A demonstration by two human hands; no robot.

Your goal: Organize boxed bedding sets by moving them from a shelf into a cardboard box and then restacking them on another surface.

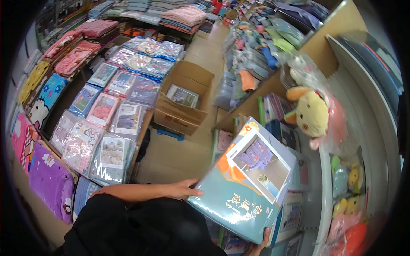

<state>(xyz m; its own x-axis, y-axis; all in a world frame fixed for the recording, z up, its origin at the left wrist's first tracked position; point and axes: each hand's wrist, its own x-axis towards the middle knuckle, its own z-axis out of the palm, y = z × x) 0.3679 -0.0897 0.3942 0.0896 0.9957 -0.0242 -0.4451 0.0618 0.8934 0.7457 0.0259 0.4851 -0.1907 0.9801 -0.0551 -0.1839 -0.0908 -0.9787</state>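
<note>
A large flat bedding package (230,195), teal and grey with an orange pattern, is held tilted in front of me. Its front bears gold writing and a picture panel (259,160) of purple bedding. My left hand (184,189) grips the package's left edge, thumb on the front face. At the lower right corner, my right hand (261,244) holds it with the thumb along the edge; the rest of that hand is mostly hidden. Behind the package, shelves hold similar boxed packages (290,211) standing on edge.
On the left, a table carries rows of plastic-wrapped bedding packs (102,108). An open cardboard box (181,118) with a package inside stands in the aisle (157,169) on a blue base (171,134). A bagged plush toy (310,112) juts from the right shelf (325,179).
</note>
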